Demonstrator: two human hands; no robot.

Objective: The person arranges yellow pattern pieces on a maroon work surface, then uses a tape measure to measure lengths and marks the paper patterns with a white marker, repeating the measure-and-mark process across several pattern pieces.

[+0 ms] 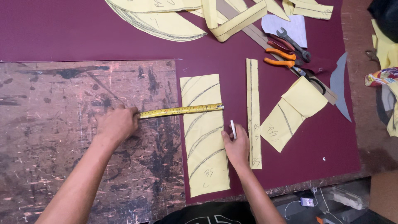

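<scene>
My left hand [117, 123] rests on the worn wooden tabletop [49, 137] and pinches one end of a yellow measuring tape [181, 110]. The tape stretches rightward across a tall yellow paper pattern piece [206, 141] marked with curved pencil lines. My right hand [237, 146] lies at that piece's right edge and holds a small white piece of chalk [233, 128] upright between its fingers. Both pieces lie on dark maroon fabric [290, 166].
A narrow yellow pattern strip [253, 108] lies right of my right hand, a folded yellow piece [292, 112] further right. Orange-handled pliers [280, 58], scissors [309, 76], a wrench [292, 41] and a wooden ruler sit top right. More yellow patterns [166, 20] lie at the top.
</scene>
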